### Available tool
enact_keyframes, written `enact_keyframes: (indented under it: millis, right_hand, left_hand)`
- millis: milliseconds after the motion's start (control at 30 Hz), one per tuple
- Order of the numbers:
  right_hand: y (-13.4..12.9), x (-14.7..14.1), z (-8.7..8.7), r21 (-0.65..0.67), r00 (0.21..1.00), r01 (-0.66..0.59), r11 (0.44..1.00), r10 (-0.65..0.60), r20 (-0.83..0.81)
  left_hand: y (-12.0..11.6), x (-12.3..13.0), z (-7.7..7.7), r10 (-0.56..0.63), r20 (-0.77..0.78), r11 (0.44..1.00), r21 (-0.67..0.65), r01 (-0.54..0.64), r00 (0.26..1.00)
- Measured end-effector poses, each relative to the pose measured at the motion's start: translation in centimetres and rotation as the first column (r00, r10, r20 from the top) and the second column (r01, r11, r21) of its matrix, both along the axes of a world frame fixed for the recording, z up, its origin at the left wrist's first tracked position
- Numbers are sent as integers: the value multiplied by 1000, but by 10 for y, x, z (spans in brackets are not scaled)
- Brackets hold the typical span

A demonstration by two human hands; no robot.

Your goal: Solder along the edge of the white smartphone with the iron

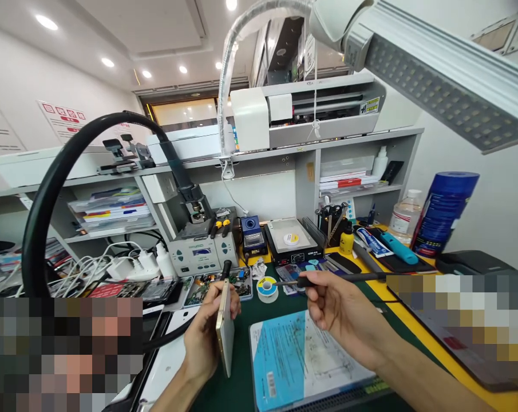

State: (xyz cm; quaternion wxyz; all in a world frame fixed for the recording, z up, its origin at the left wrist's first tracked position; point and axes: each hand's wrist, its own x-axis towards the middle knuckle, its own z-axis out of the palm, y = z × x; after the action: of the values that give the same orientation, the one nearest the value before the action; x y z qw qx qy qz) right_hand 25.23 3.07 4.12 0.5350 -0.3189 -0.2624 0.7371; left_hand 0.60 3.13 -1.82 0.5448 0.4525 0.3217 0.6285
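My left hand [205, 332] is closed around a smartphone [226, 343] with a gold edge and a pale face, held upright and nearly edge-on to me. My right hand [333, 303] grips a soldering iron [304, 282] by its black handle. Its thin metal shaft points left, and a dark cord-like length shows behind the hand. In line with the tip is a spool of solder wire [267, 293]; whether they touch I cannot tell. Below and between my hands lies a blue-and-white printed pad [284, 366]. A black rod end [226, 268] rises behind the phone, its lower part hidden.
Behind my left hand is a tray of electronic parts [241, 283]. Farther back stand a grey rework station [194, 254], a small blue station [253, 237] and a hot plate [288, 234]. A black flexible arm [39, 200] arches at left; a lamp [447, 74] hangs at upper right.
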Motion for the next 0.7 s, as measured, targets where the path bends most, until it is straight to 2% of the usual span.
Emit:
enact_keyframes:
  millis: [133,333,467,567,700]
  right_hand:
    - [5,2,-3,-2,1000,25,1000,-25,-6]
    - [12,3,-10,-10,999,44,999,-44,19]
    - [14,4,-11,-9,998,47,999,-47,36]
    - [13,4,-9,-5,997,61,998,-60,39]
    - [11,2,-7,-7,994,101,995,-100,53]
  left_hand:
    - [-7,-4,-7,41,-67,998,54,-38,997]
    - [-21,-6,-13,151,-283,986,116,-123,947]
    - [-28,-19,-18,159,-398,987,59,-148,903]
    - [-34,-31,-21,153,-407,987,14,-161,900]
    - [-40,-38,-22,248,-404,943,-105,-314,880]
